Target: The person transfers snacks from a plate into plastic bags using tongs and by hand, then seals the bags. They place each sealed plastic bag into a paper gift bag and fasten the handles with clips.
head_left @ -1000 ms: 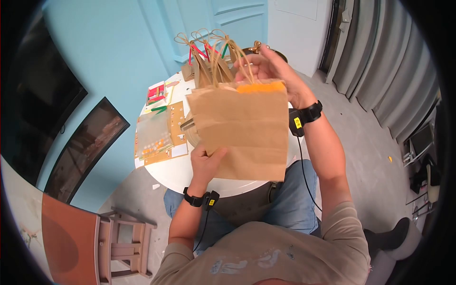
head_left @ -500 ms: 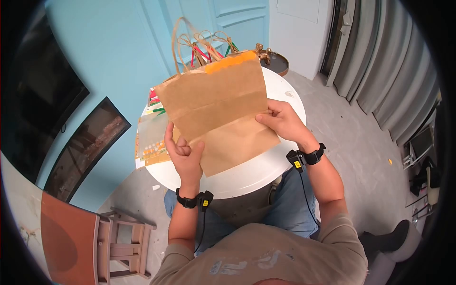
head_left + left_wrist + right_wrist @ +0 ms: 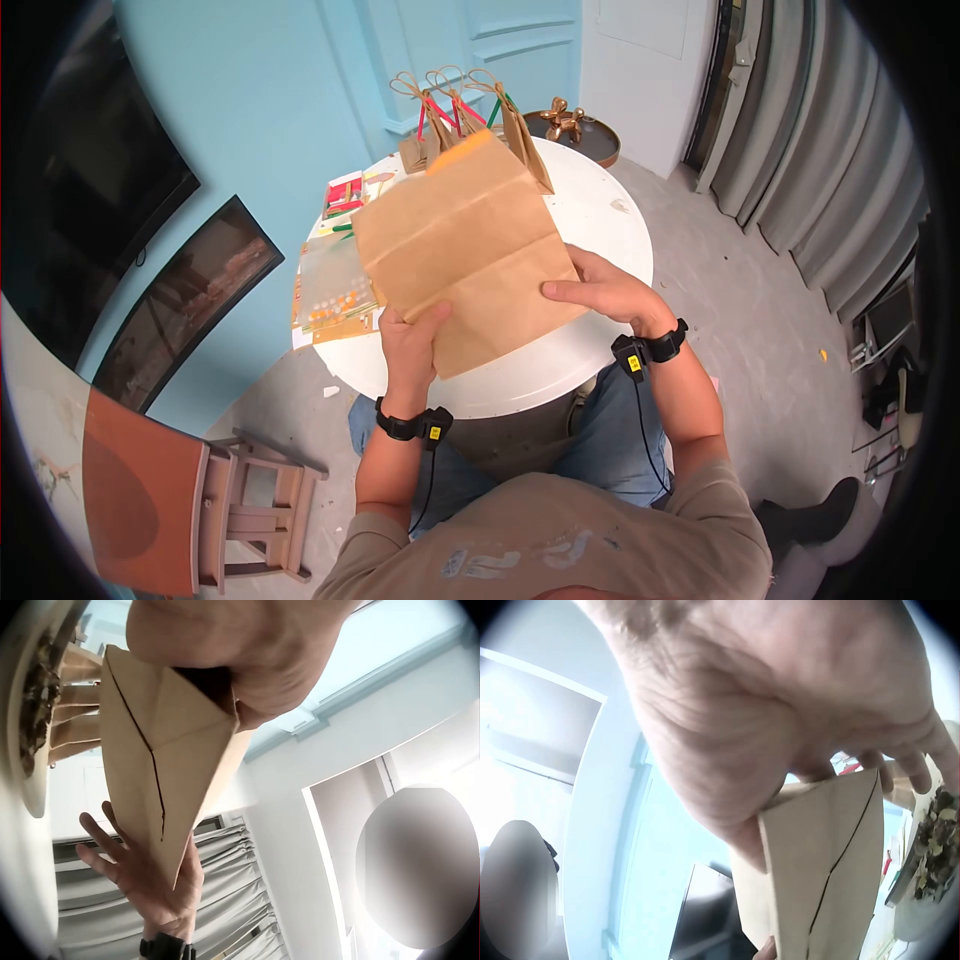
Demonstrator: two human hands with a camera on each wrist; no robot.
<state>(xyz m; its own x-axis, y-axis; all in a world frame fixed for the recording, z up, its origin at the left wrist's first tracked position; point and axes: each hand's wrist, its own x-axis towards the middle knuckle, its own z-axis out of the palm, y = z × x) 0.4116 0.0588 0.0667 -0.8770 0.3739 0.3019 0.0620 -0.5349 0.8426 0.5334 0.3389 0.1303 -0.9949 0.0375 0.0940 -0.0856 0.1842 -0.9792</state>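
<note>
Both hands hold a brown paper bag (image 3: 470,250) over the table, its far edge showing an orange strip. My left hand (image 3: 408,350) grips the near left corner with the thumb on the bag's face. At the right edge, my right hand (image 3: 620,292) pinches the bag with its thumb on top and the other fingers behind. In the left wrist view the folded bottom of the bag (image 3: 161,742) shows, with a dark seam line. The bag's handles are hidden in the head view.
Several paper bags (image 3: 522,150) with twisted handles stand at the back of the white round table (image 3: 600,215). A clear pouch of orange and white pieces (image 3: 335,285) lies on the left, near a red box (image 3: 345,193). A balloon-dog figure (image 3: 563,122) sits on a dark side table beyond.
The right hand has come down from the bag's handles to its right edge. The bag has tilted back and turned, its orange strip now farther away. The left hand keeps hold near the bottom corner.
</note>
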